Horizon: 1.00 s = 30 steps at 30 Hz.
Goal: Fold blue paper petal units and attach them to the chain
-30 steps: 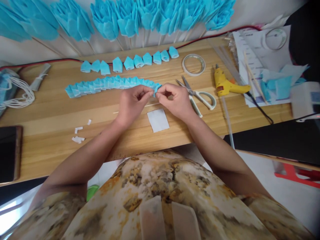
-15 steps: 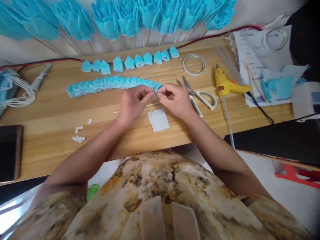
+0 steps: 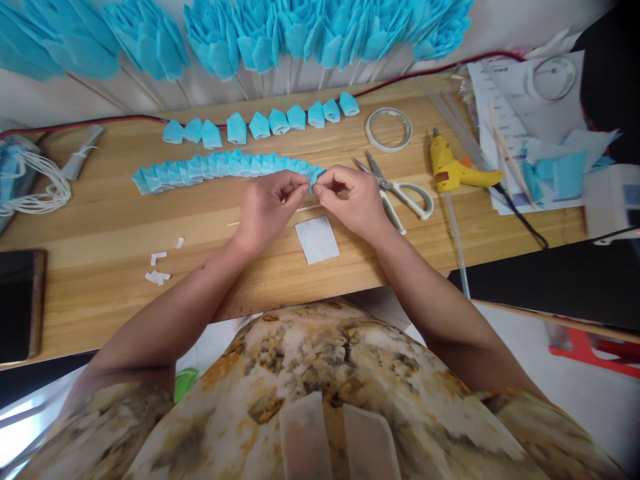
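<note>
Between my two hands, at the right end of a long row of overlapping folded blue petals (image 3: 220, 165), is a small blue petal piece (image 3: 314, 179). My left hand (image 3: 267, 205) pinches its left side with thumb and forefinger. From the right, my right hand (image 3: 353, 200) pinches the same piece. Below my hands lies a white paper square (image 3: 317, 240), and a thin wooden stick (image 3: 233, 224) passes partly hidden under my left hand. Open-bladed scissors (image 3: 395, 190) rest just beyond my right hand.
Behind stand several blue flowers (image 3: 210, 40) on sticks, above a row of loose blue petals (image 3: 259, 125). To the right are a tape roll (image 3: 367, 130), a yellow glue gun (image 3: 450, 167) and papers (image 3: 500, 100). At left are paper scraps (image 3: 158, 277), a phone (image 3: 17, 307) and a white cable (image 3: 55, 187).
</note>
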Available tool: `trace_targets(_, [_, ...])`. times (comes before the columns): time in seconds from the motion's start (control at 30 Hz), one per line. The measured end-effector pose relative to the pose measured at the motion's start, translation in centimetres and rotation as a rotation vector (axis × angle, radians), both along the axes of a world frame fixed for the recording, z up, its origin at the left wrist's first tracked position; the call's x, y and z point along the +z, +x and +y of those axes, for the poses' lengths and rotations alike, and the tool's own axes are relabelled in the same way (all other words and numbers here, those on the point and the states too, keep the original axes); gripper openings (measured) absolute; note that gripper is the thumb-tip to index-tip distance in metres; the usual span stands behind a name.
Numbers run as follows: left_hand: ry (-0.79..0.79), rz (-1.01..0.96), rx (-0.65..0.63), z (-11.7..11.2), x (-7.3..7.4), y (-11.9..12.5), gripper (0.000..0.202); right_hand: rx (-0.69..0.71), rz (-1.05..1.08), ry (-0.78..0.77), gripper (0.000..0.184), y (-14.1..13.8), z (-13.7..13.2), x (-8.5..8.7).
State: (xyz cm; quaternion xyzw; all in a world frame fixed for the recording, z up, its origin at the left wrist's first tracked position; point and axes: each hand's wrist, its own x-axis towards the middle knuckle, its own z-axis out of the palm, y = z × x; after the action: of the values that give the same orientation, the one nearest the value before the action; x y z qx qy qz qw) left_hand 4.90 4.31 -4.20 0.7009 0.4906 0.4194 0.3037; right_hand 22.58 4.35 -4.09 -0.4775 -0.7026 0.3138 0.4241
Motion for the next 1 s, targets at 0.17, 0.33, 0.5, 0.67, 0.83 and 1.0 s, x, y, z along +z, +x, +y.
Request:
trace_targets(0.17, [0.030,0.046,0.013,-0.24,0.09,0.00,0.010,0.006,0.008,-0.001,0.011,0.00,0.09,-0.19])
trace_targets(0.33, [0.021,0.007,0.003,-0.09,0.00,0.02,0.009,0.016,0.018,0.012,0.011,0.02,0.09,-0.23])
trace_targets(0.5, [-0.006,-0.011,0.007,0.09,0.13,0.13,0.010,0.017,0.015,0.000,0.012,-0.08,-0.04,0.00])
trace_targets(0.67, [-0.021,-0.040,0.015,0.11,0.28,0.10,0.011,0.012,0.048,-0.020,0.014,-0.02,0.11,0.00])
trace_targets(0.83, [-0.011,-0.080,0.030,0.01,0.32,0.05,0.010,-0.022,0.084,-0.034,0.014,0.17,0.37,-0.13])
trace_targets(1.0, [0.007,-0.089,0.030,-0.27,0.42,0.11,0.009,-0.020,0.108,-0.026,0.015,0.10,0.39,-0.23])
